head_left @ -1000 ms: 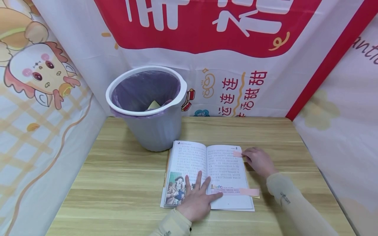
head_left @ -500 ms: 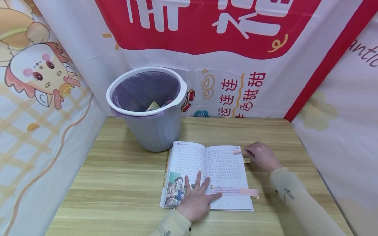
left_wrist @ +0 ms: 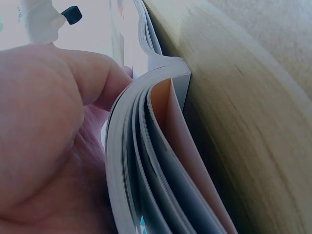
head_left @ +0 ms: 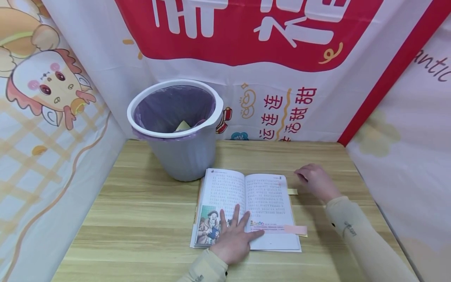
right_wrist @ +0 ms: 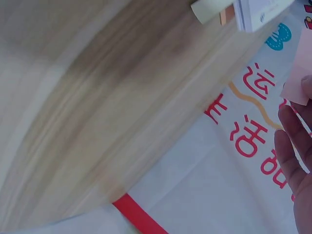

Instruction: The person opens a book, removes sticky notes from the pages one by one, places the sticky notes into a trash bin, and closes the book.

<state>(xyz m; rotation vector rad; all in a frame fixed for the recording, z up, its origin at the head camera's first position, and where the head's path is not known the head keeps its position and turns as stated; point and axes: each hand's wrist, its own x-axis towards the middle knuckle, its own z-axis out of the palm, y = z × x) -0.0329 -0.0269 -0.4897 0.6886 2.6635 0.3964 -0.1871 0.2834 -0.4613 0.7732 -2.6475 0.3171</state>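
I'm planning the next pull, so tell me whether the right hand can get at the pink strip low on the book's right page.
Probably yes: the strip juts past the right page, its end clear of the left hand. The right hand pinches another pink slip, which may hamper its grip.

Printed cloth (head_left: 232,72) hangs behind a wood-grained table (head_left: 141,219).

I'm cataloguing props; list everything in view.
Table: 1, light wood, foreground
Book: 1, white, open on table
Page strip: 1, pink, low on right page
Held strip: 1, pink, right of book
Tab: at least 1, yellow, book's right edge
Bin: 1, grey, white-rimmed, behind book
Liner: 1, purple, inside bin
Scraps: count unclear, pale yellow visible, in liner
Backdrops: 3, patterned white, around table
Left hand: 1, beige sleeve, on book
Right hand: 1, beige sleeve, holding held strip
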